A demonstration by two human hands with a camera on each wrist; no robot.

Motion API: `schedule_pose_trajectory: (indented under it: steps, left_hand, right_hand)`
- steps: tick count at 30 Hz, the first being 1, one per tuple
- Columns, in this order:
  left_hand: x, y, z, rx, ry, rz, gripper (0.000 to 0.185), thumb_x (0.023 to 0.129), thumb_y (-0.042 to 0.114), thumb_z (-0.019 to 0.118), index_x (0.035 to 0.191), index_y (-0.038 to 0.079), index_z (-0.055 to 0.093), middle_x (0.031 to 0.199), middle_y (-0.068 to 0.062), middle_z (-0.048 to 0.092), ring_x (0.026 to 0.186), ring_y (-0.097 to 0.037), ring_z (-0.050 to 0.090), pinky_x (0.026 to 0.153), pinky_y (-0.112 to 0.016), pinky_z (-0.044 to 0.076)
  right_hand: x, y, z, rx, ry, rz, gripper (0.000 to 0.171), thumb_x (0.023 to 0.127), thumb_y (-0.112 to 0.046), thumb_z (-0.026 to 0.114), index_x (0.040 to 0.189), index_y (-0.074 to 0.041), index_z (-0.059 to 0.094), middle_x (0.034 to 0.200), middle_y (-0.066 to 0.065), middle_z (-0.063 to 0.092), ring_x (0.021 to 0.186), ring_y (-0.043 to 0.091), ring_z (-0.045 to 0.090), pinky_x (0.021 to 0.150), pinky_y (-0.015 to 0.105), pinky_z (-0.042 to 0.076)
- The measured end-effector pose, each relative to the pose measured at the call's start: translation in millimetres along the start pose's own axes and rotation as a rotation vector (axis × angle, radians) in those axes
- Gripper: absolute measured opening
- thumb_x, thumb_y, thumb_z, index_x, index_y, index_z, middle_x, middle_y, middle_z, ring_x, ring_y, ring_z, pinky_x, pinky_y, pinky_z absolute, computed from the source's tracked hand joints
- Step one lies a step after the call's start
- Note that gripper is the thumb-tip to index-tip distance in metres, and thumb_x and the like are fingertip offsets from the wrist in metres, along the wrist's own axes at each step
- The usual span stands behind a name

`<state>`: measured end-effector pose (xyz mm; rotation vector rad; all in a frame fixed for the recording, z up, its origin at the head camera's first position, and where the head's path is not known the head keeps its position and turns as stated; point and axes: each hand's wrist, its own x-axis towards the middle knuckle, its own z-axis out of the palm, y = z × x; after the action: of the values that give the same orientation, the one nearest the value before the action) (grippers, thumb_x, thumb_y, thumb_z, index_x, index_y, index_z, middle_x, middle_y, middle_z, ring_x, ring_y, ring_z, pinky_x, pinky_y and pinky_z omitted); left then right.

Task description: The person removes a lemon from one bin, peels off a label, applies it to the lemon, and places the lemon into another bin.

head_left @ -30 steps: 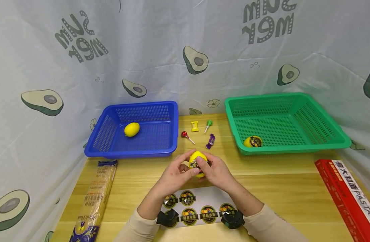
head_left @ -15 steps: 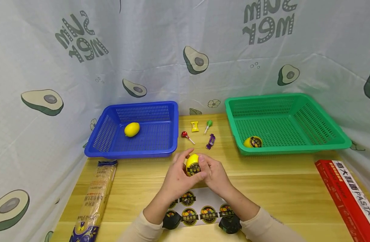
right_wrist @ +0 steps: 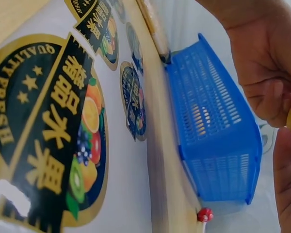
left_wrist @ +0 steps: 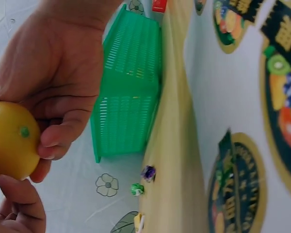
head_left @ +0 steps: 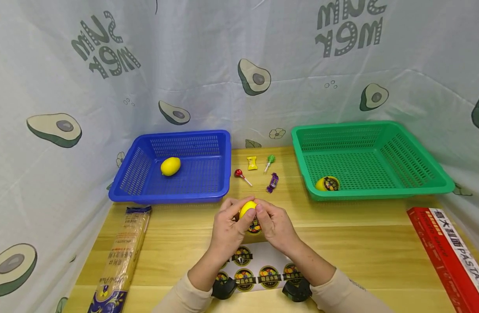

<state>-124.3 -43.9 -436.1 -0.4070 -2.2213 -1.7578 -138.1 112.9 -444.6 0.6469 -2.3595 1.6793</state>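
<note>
Both hands hold a yellow lemon [head_left: 247,208] between them in the middle of the table, above a sheet of stickers [head_left: 268,253]. A round black and gold fruit sticker [head_left: 255,226] sits on the lemon's near side. The left hand [head_left: 228,228] grips the lemon from the left, its thumb at the sticker's upper edge. From the right, the right hand [head_left: 277,224] pinches it, thumb pressed near the sticker. The lemon's end with a green spot shows in the left wrist view. Fingers hide parts of the lemon and sticker.
A blue basket [head_left: 184,198] with another lemon [head_left: 170,166] stands back left. The green basket [head_left: 380,191] at back right holds a stickered lemon [head_left: 321,184]. Several sweets, including a red lollipop [head_left: 239,174], lie between. Pasta packs [head_left: 123,256] and a red box [head_left: 439,256] flank the table.
The hands have turned the lemon, moving it slightly left over the second. The sticker now faces lower toward the front, and both thumbs have come together beside it.
</note>
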Motion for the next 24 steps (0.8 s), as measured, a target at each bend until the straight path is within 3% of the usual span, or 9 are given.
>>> schedule_pose_trajectory:
  steps: [4, 6, 8, 10, 12, 14, 18, 21, 24]
  left_hand:
    - [-2.0, -8.3, 2.6, 0.039, 0.088, 0.136, 0.026, 0.101, 0.024, 0.064, 0.118, 0.008, 0.077, 0.091, -0.007, 0.062, 0.08, -0.005, 0.051, 0.063, -0.021, 0.048]
    - [-2.4, -11.9, 4.4, 0.05, 0.123, 0.174, 0.024, 0.103, 0.019, 0.061, 0.114, 0.007, 0.078, 0.088, -0.008, 0.064, 0.081, -0.007, 0.054, 0.065, -0.022, 0.051]
    - [-1.2, -14.4, 4.5, 0.069, 0.138, 0.179, 0.024, 0.104, 0.014, 0.057, 0.109, 0.007, 0.08, 0.089, -0.008, 0.069, 0.082, -0.01, 0.059, 0.067, -0.023, 0.053]
    - [0.5, -16.0, 2.4, 0.099, 0.121, 0.163, 0.027, 0.106, 0.012, 0.054, 0.107, 0.008, 0.08, 0.094, -0.008, 0.072, 0.084, -0.013, 0.062, 0.071, -0.025, 0.055]
    - [2.6, -15.4, -2.2, 0.113, 0.034, 0.151, 0.028, 0.107, 0.015, 0.051, 0.118, 0.009, 0.076, 0.11, -0.009, 0.072, 0.08, -0.014, 0.065, 0.07, -0.026, 0.056]
    - [4.0, -13.1, -8.1, 0.115, -0.107, 0.15, 0.032, 0.108, 0.02, 0.052, 0.134, 0.011, 0.066, 0.127, -0.011, 0.067, 0.081, -0.014, 0.065, 0.07, -0.026, 0.056]
    - [4.5, -6.0, -13.3, 0.041, -0.376, 0.133, 0.055, 0.102, 0.022, 0.064, 0.153, 0.012, 0.045, 0.145, -0.014, 0.055, 0.088, -0.011, 0.063, 0.073, -0.025, 0.058]
    - [4.2, -2.8, -11.7, -0.047, -0.433, 0.043, 0.068, 0.096, 0.015, 0.072, 0.156, 0.013, 0.039, 0.146, -0.014, 0.054, 0.092, -0.008, 0.061, 0.077, -0.024, 0.058]
    - [4.3, -0.5, -10.3, -0.138, -0.432, -0.086, 0.08, 0.093, 0.009, 0.075, 0.16, 0.016, 0.031, 0.15, -0.012, 0.053, 0.091, -0.006, 0.06, 0.078, -0.022, 0.056]
  right_hand:
    - [1.1, -0.7, -1.9, -0.014, -0.018, 0.003, 0.035, 0.109, -0.024, 0.047, 0.126, -0.005, 0.072, 0.094, 0.011, 0.075, 0.083, 0.0, 0.059, 0.074, 0.023, 0.056]
    - [2.5, -1.2, -4.7, -0.015, -0.06, 0.036, 0.036, 0.109, -0.025, 0.048, 0.127, -0.005, 0.071, 0.08, 0.008, 0.071, 0.078, 0.0, 0.059, 0.072, 0.023, 0.055]
    - [5.5, -2.2, -10.2, -0.005, -0.126, 0.102, 0.037, 0.108, -0.028, 0.049, 0.126, -0.006, 0.072, 0.093, 0.009, 0.076, 0.084, 0.003, 0.064, 0.076, 0.024, 0.057]
    - [9.7, -2.3, -18.5, 0.0, -0.205, 0.183, 0.039, 0.108, -0.032, 0.049, 0.124, -0.006, 0.072, 0.088, 0.007, 0.074, 0.079, 0.007, 0.064, 0.071, 0.025, 0.057]
    - [14.7, -1.7, -28.5, 0.018, -0.288, 0.262, 0.042, 0.107, -0.038, 0.049, 0.118, -0.005, 0.073, 0.088, 0.007, 0.073, 0.076, 0.012, 0.066, 0.067, 0.031, 0.059]
    - [19.1, -0.6, -38.6, 0.046, -0.366, 0.32, 0.043, 0.107, -0.04, 0.048, 0.111, -0.005, 0.071, 0.085, 0.008, 0.072, 0.068, 0.016, 0.065, 0.058, 0.037, 0.059]
    - [24.1, 2.8, -52.1, 0.129, -0.46, 0.352, 0.049, 0.11, -0.042, 0.038, 0.114, 0.0, 0.065, 0.079, 0.007, 0.069, 0.059, 0.016, 0.063, 0.047, 0.044, 0.056]
    - [24.9, 3.6, -56.3, 0.133, -0.491, 0.322, 0.055, 0.111, -0.043, 0.033, 0.127, 0.002, 0.061, 0.077, 0.004, 0.065, 0.059, 0.013, 0.061, 0.046, 0.043, 0.056]
    - [23.3, 3.1, -57.8, 0.072, -0.534, 0.266, 0.053, 0.109, -0.043, 0.044, 0.137, -0.001, 0.06, 0.071, -0.001, 0.059, 0.057, 0.011, 0.057, 0.049, 0.04, 0.056]
